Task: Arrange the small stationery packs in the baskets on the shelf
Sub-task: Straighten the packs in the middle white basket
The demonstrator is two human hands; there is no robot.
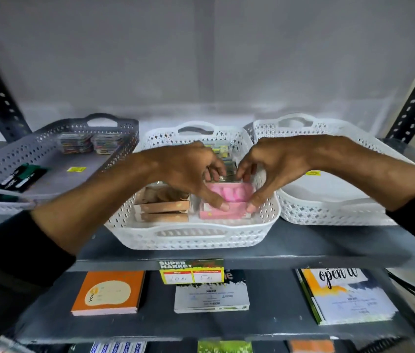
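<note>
A white lattice basket stands in the middle of the shelf. In its right half lies a stack of pink packs, and both hands pinch it. My left hand holds its left side, thumb on the front face. My right hand holds its right side, thumb at the lower right corner. Brown packs are stacked in the basket's left half. Yellowish packs sit behind the hands, partly hidden.
A grey basket at left holds colourful packs at the back and dark packs in front. A white basket stands at right. Notebooks lie on the lower shelf, under a price tag. Slotted uprights frame both sides.
</note>
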